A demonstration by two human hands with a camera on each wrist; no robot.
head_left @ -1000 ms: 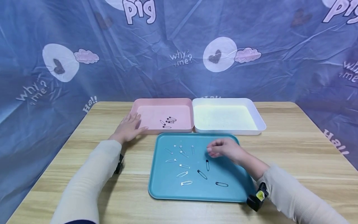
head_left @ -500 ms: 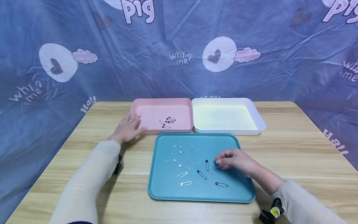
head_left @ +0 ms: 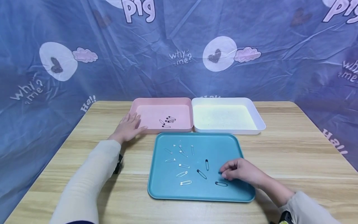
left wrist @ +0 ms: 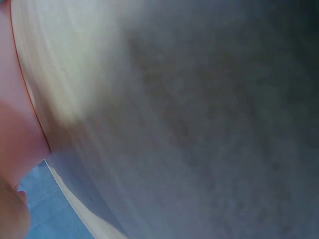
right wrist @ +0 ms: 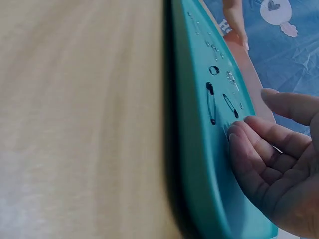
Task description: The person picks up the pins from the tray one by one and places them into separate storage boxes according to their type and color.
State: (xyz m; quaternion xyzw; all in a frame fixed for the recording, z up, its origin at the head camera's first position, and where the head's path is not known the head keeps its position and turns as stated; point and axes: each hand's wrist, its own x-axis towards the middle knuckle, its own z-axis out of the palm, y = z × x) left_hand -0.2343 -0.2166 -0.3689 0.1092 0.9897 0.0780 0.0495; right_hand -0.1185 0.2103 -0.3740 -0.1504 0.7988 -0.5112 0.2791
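My left hand (head_left: 127, 128) rests with fingers spread on the left edge of the pink tray (head_left: 183, 107), where several black safety pins (head_left: 170, 119) lie. Over the right part of the teal tray (head_left: 223, 194) hovers my right hand (head_left: 241, 171), fingers loosely bent. In the right wrist view its thumb stands apart from the fingers, with nothing between them. Closest to it is a black safety pin (head_left: 221, 184), lying just below its fingertips in the head view. Two more black safety pins (head_left: 201, 174) lie to its left. Several silver safety pins (head_left: 182, 174) are scattered over the tray's left half.
A white tray (head_left: 258, 119) stands against the pink one, behind the teal tray. All three are on a wooden table (head_left: 302, 149), and a blue printed cloth (head_left: 156, 77) hangs behind. Mostly blurred tabletop (left wrist: 174, 124) fills the left wrist view.
My right hand has moved right and toward the front of the teal tray, closer to the frontmost black safety pin. The left hand has stayed in place.
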